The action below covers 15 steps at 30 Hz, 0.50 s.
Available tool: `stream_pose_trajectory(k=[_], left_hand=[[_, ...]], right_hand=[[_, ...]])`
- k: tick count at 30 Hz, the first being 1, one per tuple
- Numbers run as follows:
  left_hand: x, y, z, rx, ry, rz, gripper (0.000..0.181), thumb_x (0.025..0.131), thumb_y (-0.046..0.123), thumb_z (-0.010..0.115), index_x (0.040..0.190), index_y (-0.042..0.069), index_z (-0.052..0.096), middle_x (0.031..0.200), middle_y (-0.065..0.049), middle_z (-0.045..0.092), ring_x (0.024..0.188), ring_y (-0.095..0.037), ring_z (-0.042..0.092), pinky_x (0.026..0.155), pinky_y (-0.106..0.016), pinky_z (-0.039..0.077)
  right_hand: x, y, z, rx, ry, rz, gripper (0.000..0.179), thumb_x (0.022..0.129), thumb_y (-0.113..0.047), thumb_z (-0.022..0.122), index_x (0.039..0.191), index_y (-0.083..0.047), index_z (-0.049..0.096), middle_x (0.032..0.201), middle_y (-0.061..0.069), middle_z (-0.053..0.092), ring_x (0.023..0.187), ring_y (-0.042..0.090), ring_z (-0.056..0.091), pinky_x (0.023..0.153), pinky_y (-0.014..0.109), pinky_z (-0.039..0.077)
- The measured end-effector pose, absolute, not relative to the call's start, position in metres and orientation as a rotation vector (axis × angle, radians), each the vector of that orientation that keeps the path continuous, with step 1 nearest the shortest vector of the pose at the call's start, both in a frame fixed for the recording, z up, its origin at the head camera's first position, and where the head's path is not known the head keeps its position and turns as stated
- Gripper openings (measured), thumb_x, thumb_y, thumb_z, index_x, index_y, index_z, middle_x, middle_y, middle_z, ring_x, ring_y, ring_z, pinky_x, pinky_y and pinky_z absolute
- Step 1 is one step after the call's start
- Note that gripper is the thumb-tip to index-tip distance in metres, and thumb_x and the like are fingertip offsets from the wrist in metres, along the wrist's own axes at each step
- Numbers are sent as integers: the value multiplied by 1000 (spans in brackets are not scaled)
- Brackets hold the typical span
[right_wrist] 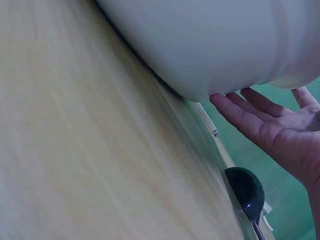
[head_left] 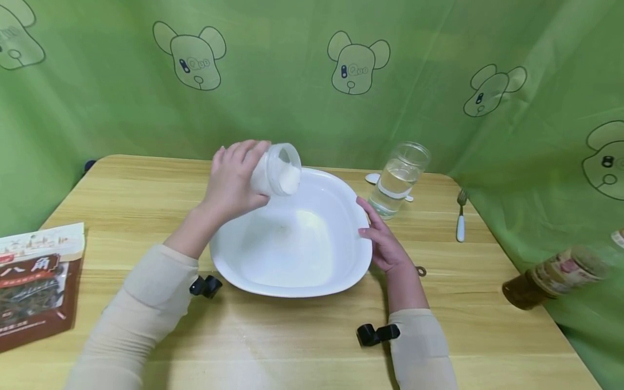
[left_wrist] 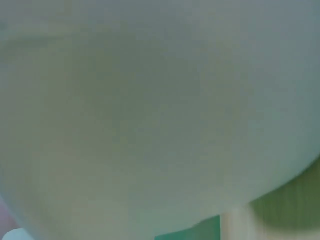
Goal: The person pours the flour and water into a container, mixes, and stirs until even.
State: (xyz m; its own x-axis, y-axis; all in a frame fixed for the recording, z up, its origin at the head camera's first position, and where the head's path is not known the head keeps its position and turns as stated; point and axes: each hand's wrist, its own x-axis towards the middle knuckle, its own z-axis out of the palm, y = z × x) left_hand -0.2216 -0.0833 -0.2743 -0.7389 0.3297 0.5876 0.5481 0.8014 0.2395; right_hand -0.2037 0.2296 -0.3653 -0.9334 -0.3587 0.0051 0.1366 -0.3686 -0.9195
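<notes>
Left hand has its grip wrapped round a clear jar of white stuff, tilted over the far left edge of the basin, while the right hand has its grip clamped on the basin's right side, beside a glass of clear liquid.

Brown-and-white pouch over on the left, clear glass jar part-full of clear liquid, white-handled metal fork, plastic bottle of dark liquid, green curtain printed with cartoon heads behind.
</notes>
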Motion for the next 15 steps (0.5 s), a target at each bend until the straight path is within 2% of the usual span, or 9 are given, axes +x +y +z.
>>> stream_pose_trajectory(k=[6, 12, 15], left_hand=[[-219, -83, -268, -488, -2450, -931, 88, 51, 24, 79, 127, 19, 36, 123, -8, 41, 112, -24, 35, 95, -46, 23], [-218, -87, -262, -405, -2315, -1423, 88, 49, 10, 81, 125, 20, 39, 116, 1, 44, 104, -15, 39, 86, -37, 38], [-216, -91, -260, -356, -2261, -1618, 90, 51, 7, 80, 127, 22, 35, 117, 1, 43, 102, -14, 41, 83, -32, 41]], right_hand=[[-203, 229, -364, -281, 1554, -2354, 65, 82, 7, 39, 137, -24, 23, 122, 13, 38, 86, 21, 56, 64, 32, 52], [-203, 229, -365, -287, 1541, -2361, 64, 83, 8, 38, 137, -24, 24, 123, 14, 37, 87, 21, 55, 64, 32, 52], [-203, 229, -365, -291, 1546, -2361, 64, 83, 7, 39, 136, -25, 24, 124, 14, 36, 88, 21, 55, 64, 32, 52]])
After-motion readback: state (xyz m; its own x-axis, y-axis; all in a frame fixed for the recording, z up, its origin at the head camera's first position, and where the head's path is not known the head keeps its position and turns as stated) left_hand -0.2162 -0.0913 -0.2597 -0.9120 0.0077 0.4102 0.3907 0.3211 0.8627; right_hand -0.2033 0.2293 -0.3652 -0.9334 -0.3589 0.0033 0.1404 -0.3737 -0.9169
